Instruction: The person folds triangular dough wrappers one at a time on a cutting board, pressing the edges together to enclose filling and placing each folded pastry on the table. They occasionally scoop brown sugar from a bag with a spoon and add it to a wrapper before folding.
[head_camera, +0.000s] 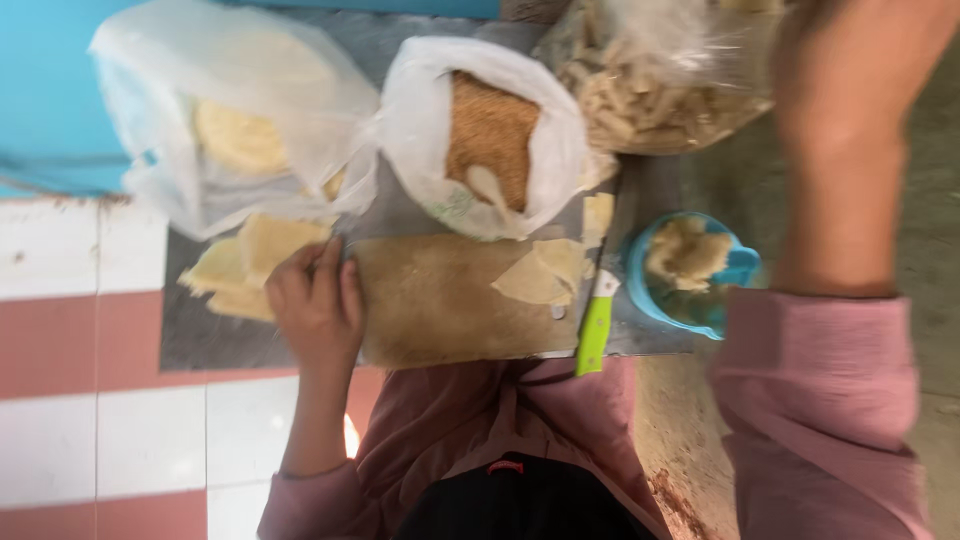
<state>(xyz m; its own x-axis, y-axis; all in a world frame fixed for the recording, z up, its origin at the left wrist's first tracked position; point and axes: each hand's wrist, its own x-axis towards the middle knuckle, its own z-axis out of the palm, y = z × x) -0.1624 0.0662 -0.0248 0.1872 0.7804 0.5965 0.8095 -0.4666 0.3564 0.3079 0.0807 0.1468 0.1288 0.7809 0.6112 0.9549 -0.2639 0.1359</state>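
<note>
A white plastic bag (480, 135) stands open at the far middle of the grey work surface (240, 345), showing a brown, grainy filling. To its left a larger clear bag (225, 110) holds pale round sheets. At the far right a third clear bag (650, 85) is full of light brown strips. A blue bowl (690, 275) with pale chunks inside sits near the right edge of the surface. A knife with a green handle (595, 335) lies just beside the bowl, its blade pointing away. The floor (90, 380) to the left is tiled in white and dull red, and a turquoise wall (45, 90) rises behind.
</note>
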